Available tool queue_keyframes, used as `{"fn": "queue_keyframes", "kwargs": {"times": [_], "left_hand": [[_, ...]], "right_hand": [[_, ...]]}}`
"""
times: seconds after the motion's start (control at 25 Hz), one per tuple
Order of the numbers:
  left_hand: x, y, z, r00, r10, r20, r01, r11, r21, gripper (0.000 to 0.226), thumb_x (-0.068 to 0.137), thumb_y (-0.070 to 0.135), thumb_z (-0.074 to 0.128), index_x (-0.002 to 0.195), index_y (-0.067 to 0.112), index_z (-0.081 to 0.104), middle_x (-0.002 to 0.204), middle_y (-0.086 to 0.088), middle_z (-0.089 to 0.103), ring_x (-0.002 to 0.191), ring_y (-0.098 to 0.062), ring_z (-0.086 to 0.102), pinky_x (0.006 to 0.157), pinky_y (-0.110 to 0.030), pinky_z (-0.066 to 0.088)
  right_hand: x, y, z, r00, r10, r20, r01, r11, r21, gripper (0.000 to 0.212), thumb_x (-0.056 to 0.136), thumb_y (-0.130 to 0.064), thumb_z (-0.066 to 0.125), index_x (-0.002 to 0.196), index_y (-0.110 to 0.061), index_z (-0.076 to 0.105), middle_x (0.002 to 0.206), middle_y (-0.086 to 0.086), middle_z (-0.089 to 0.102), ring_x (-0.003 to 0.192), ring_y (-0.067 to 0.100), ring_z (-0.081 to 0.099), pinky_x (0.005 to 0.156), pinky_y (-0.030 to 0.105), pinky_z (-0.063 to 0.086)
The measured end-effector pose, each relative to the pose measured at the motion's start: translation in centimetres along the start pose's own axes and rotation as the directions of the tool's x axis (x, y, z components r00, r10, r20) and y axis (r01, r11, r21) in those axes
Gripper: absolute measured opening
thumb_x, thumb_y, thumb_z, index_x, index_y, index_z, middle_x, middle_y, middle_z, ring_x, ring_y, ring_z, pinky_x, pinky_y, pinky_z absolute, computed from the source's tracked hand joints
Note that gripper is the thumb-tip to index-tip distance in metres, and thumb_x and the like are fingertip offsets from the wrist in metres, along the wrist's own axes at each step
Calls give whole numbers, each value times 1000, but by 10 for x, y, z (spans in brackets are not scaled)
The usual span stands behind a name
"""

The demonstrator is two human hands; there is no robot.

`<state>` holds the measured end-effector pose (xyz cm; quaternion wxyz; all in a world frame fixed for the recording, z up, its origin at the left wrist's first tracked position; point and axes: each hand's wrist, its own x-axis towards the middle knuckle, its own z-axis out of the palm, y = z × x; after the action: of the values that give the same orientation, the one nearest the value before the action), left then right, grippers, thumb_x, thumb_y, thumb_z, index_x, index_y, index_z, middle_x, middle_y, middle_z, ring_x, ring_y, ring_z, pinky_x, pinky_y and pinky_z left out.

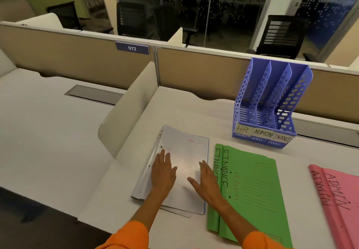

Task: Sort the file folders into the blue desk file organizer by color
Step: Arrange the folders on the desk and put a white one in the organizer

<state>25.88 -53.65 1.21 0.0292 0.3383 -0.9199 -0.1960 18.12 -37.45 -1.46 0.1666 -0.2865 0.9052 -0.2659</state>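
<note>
A stack of white folders [186,145] lies on the desk in front of me. My left hand [162,171] rests flat on its left part, fingers apart. My right hand [206,180] lies open on its right edge. To the right lie green folders [252,190] marked FINANCE, and at the far right pink folders [334,194] marked ADMIN. The blue desk file organizer [270,101] stands at the back right. Its three slots hold nothing and carry labels HR, ADMIN, FINANCE.
A white curved divider [132,108] stands left of the white stack. A beige partition [194,69] runs behind the desk, with black chairs [281,36] and a glass wall beyond. The neighbouring desk [48,122] lies to the left.
</note>
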Motion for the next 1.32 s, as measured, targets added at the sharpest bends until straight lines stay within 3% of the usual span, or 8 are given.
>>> {"fn": "queue_keyframes", "kwargs": {"times": [0.16,0.36,0.44,0.64,0.8,0.88,1.08,1.32], "left_hand": [[6,-21,-5,998,-57,-1,57,997,-54,62,96,33,57,148,13,31,159,-11,28,145,-27,31,115,-38,35],[19,-33,-11,971,-232,-53,191,892,-409,46,88,9,68,129,2,49,129,-17,53,119,-31,53,96,-37,49],[32,-36,-17,943,-333,4,293,823,-487,45,85,8,71,124,-2,51,123,-21,57,113,-34,56,94,-40,50],[62,-35,-28,878,-442,187,475,745,-468,59,77,24,82,122,-3,55,121,-22,60,112,-38,59,94,-44,52],[65,-29,-30,920,-355,165,386,754,-532,54,71,25,86,111,0,61,114,-18,59,97,-33,64,84,-40,58],[65,-22,-32,940,-315,133,337,787,-517,53,72,26,85,110,4,55,110,-13,51,96,-32,61,81,-38,57],[64,1,-46,958,-207,199,279,836,-472,45,86,24,71,114,10,39,99,-6,54,86,-29,65,75,-41,60],[53,50,-86,986,-163,46,163,842,-514,41,90,24,66,119,12,40,96,-3,56,76,-21,60,64,-30,52]], "right_hand": [[3,-4,12,994,66,83,-68,997,23,87,94,-52,56,156,-9,13,165,9,12,153,23,12,122,32,13],[7,-1,16,985,144,97,-149,988,50,91,91,-54,59,156,-9,14,164,8,17,151,22,17,121,31,17],[8,0,15,983,148,110,-155,986,59,92,89,-55,61,156,-10,15,164,7,19,151,21,19,120,30,19],[11,5,9,976,156,149,-167,984,62,94,87,-57,63,156,-12,17,164,5,19,150,19,21,120,29,20],[11,9,6,975,159,155,-175,980,94,91,87,-54,65,155,-14,20,164,2,22,150,17,23,120,28,20],[10,11,5,976,159,147,-177,977,119,88,87,-52,66,155,-15,23,163,1,24,149,16,25,119,28,21],[9,16,-4,975,159,155,-186,965,186,84,86,-49,68,153,-16,28,157,2,36,142,16,36,117,29,30],[15,22,-38,990,119,80,-138,942,305,75,88,-50,66,150,-21,34,156,1,39,141,18,39,115,34,34]]}}
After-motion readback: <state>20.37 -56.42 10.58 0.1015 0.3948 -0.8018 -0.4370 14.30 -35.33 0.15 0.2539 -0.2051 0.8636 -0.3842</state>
